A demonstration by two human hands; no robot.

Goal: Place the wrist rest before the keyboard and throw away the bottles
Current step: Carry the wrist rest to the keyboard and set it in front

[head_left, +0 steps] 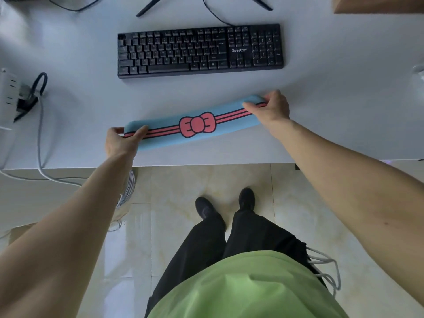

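A long light-blue wrist rest [174, 136] with red stripes and a red bow lies slanted over the white desk [321, 115], between the desk's front edge and the black keyboard [199, 50]. My left hand [120, 141] grips its left end, thumb on top. My right hand [271, 109] grips its right end, which is farther from me. A gap of bare desk separates the rest from the keyboard. A clear object, perhaps a bottle [418, 71], is cut off at the right edge.
A white power strip [8, 97] with a black plug and cables sits at the desk's left edge. Monitor stand legs [149, 6] and a black cable lie behind the keyboard. A cardboard box [376, 4] is at the back right. Tiled floor and my feet are below.
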